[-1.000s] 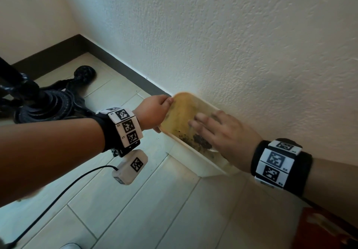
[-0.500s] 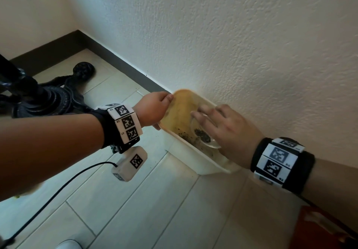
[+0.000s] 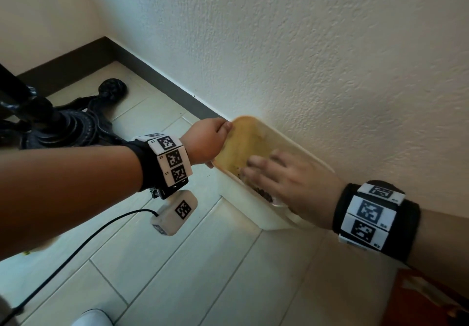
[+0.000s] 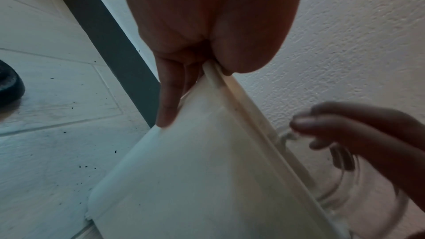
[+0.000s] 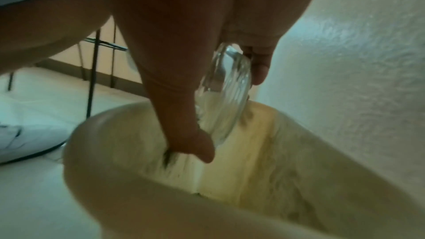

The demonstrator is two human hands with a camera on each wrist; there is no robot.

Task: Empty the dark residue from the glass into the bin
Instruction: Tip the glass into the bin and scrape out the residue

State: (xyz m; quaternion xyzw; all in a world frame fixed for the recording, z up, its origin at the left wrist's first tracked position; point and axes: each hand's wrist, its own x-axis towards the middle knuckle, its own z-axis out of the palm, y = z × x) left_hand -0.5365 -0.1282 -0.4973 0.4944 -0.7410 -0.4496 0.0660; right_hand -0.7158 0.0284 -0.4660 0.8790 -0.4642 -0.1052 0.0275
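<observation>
We take this for a room in a home, down at floor level in a corner. Across the upper right of the head view runs a cream, rough-textured plaster wall [image 3: 304, 59], edged at its foot by a dark skirting board [image 3: 157, 82] that turns the corner at the upper left. The floor [image 3: 177, 262] is laid in pale, plank-shaped tiles with thin grout lines; the left wrist view shows dark specks scattered on them. At the left edge stands the ornate black carved base of a furniture leg [image 3: 63, 122]. A small white plastic bin [image 3: 243, 204] sits against the wall at mid-frame. In the right wrist view, thin black metal chair legs [image 5: 92, 72] stand at the left.
</observation>
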